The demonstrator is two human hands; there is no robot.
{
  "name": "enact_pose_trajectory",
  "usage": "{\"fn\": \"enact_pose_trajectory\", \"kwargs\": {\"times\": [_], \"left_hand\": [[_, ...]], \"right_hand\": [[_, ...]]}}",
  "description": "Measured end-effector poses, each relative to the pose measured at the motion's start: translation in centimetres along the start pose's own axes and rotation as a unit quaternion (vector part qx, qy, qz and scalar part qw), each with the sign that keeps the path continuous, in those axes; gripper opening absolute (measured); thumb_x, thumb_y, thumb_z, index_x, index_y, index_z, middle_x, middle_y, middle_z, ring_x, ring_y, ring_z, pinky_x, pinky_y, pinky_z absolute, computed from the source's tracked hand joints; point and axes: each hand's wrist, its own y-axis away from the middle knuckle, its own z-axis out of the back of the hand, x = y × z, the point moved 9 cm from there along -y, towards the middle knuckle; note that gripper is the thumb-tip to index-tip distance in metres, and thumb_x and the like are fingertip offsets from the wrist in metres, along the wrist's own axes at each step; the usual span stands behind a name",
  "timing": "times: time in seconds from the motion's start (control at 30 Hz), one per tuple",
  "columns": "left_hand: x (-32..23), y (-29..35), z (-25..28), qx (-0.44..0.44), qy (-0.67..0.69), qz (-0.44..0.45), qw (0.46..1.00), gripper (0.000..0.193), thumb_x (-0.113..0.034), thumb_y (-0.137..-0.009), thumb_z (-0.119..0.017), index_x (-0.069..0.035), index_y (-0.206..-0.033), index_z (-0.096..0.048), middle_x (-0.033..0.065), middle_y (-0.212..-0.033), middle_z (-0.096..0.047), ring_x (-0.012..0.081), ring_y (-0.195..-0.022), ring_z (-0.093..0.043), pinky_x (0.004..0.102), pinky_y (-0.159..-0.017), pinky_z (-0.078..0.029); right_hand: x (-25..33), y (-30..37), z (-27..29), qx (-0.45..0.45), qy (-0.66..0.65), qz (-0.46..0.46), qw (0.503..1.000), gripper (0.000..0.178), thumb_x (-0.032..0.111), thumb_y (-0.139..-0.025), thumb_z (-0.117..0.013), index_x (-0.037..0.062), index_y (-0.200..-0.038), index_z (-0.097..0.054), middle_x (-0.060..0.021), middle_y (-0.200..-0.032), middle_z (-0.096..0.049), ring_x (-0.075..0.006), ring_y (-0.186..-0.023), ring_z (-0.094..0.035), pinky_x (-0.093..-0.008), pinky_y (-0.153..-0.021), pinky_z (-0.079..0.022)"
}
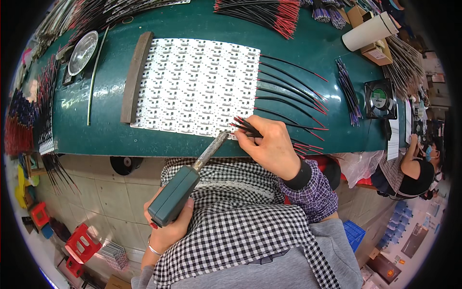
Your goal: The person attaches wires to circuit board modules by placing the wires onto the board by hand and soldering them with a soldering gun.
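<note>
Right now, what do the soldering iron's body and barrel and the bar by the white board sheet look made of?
Iron's body: probably moulded plastic; even dark green, slight sheen.
Iron's barrel: likely metal; mottled grey-brown, worn-looking finish.
Bar: perhaps wood; matte grey-brown, straight-edged, but no clear grain, so metal stays possible.

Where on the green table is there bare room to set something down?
Left: the strip between the pale rod and wooden bar. Upper right: the patch between the red-tipped wire bundle and white cylinder. Crowded: the near right corner of the white panel, with the right hand, its wires and the soldering iron.
</note>
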Motion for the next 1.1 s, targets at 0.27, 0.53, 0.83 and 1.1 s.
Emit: {"fn": "enact_pose_trajectory", "kwargs": {"times": [0.27,0.53,0.83,1.1], "left_hand": [[-0.6,-0.4,-0.5,0.031,-0.032,-0.02,0.999,0.014,0.0,-0.076,-0.074,0.003,-0.089,-0.07,0.0113,-0.081,-0.066,0.0208,-0.062,-0.064,0.0294,-0.055,-0.049],[-1.1,-0.3,-0.2,0.012,-0.047,-0.042,0.998,0.014,0.001,-0.075,-0.074,0.003,-0.088,-0.07,0.0122,-0.081,-0.065,0.0222,-0.061,-0.063,0.0296,-0.055,-0.05],[-1.1,-0.5,-0.6,0.038,-0.051,-0.028,0.998,0.013,0.004,-0.075,-0.073,0.003,-0.088,-0.069,0.0121,-0.08,-0.065,0.0225,-0.061,-0.063,0.0298,-0.055,-0.05],[-1.5,-0.6,-0.6,0.05,-0.061,-0.018,0.997,0.014,0.003,-0.074,-0.074,0.003,-0.087,-0.069,0.0119,-0.079,-0.064,0.0221,-0.061,-0.063,0.0294,-0.055,-0.049]], "right_hand": [[-0.4,0.0,-0.3,0.006,0.023,0.009,1.0,0.019,0.012,-0.084,-0.072,-0.0028,-0.079,-0.061,-0.0152,-0.067,-0.063,-0.0279,-0.055,-0.064,-0.0387,-0.051,-0.047],[-0.5,-0.1,-0.2,0.0,0.01,0.008,1.0,0.019,0.01,-0.084,-0.072,-0.0037,-0.078,-0.06,-0.0154,-0.065,-0.062,-0.0276,-0.054,-0.064,-0.0384,-0.051,-0.047],[-0.7,-0.1,-0.3,0.005,0.008,-0.002,1.0,0.018,0.011,-0.084,-0.071,-0.0035,-0.078,-0.061,-0.0158,-0.065,-0.063,-0.0266,-0.055,-0.065,-0.0367,-0.051,-0.049],[-0.8,-0.1,-0.3,0.005,0.002,-0.006,1.0,0.018,0.011,-0.084,-0.07,-0.0038,-0.078,-0.061,-0.0162,-0.065,-0.064,-0.0273,-0.055,-0.065,-0.0376,-0.051,-0.048]]}}
